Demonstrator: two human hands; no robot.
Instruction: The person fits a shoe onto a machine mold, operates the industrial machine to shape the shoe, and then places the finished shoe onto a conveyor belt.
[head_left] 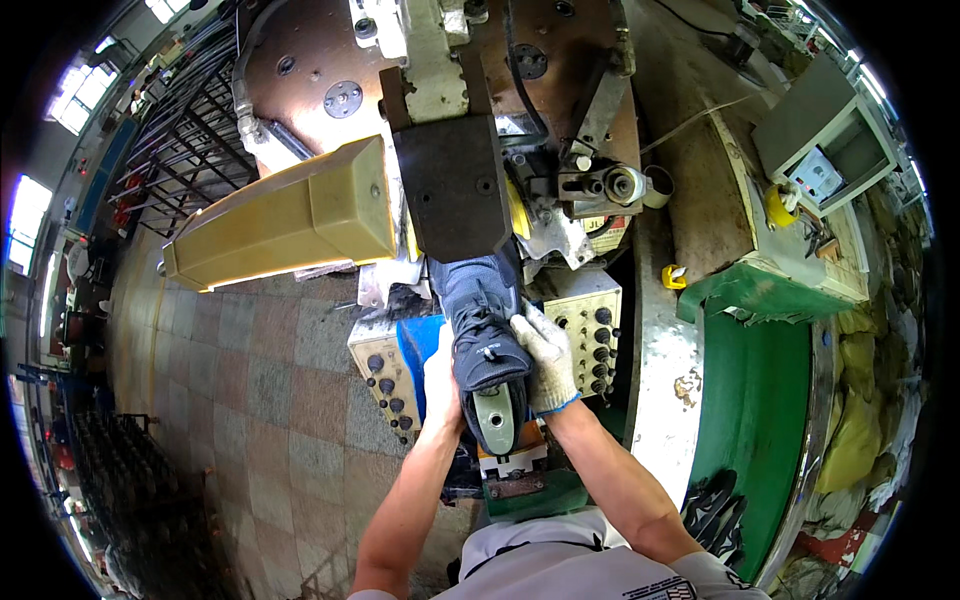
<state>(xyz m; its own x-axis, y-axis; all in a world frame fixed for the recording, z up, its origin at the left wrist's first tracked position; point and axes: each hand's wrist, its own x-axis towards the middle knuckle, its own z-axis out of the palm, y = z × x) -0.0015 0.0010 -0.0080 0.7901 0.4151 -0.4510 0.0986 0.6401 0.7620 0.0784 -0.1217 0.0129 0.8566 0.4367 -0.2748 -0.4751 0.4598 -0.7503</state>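
A dark grey lace-up shoe (pixel 480 325) sits on a shoe last (pixel 494 412), whose pale top shows in the shoe's opening, nearest me. The shoe's toe reaches in under the dark metal head (pixel 450 190) of a large machine, where its tip is hidden. My left hand (pixel 441 380) is closed along the shoe's left side, its fingers mostly hidden behind the upper. On the other side my right hand (pixel 546 358), in a white knitted glove with a blue cuff edge, grips the shoe with its thumb near the laces.
A yellow-beige machine cover (pixel 285 215) juts out at left. Control boxes with black knobs (pixel 590 340) flank the shoe. At right stand a metal ledge (pixel 668 390), a green surface (pixel 755 420) with dark shoes (pixel 715 510), and a bench with a grey cabinet (pixel 825 135). Metal racks (pixel 195 130) stand far left.
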